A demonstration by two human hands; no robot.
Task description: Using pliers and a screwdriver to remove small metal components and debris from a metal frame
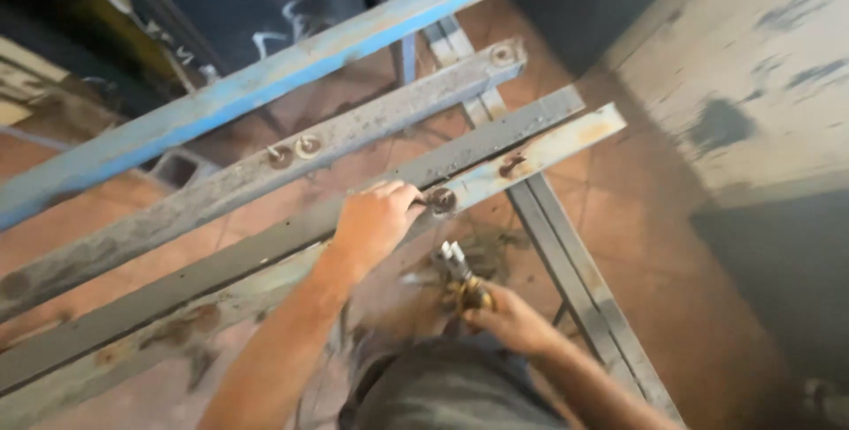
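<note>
My left hand (376, 218) rests on a grey metal angle bar (265, 244), fingers pinched on a rusty bolt or washer (440, 201) set in the bar's worn blue-painted flange. Lower down, my right hand (513, 317) grips a brass-bodied tool with a silver tip (460, 271), pointing up toward the underside of the bar, a short way below the bolt. A second rusty bolt (511, 165) sits farther right on the same flange.
A parallel grey bar (354, 134) carries two washers (296, 149) and an end bolt (502, 54). A blue-painted beam (265, 76) crosses above. Metal frame rails (575, 280) run down right over a reddish tiled floor (654, 244). A peeling pale wall (761, 67) stands right.
</note>
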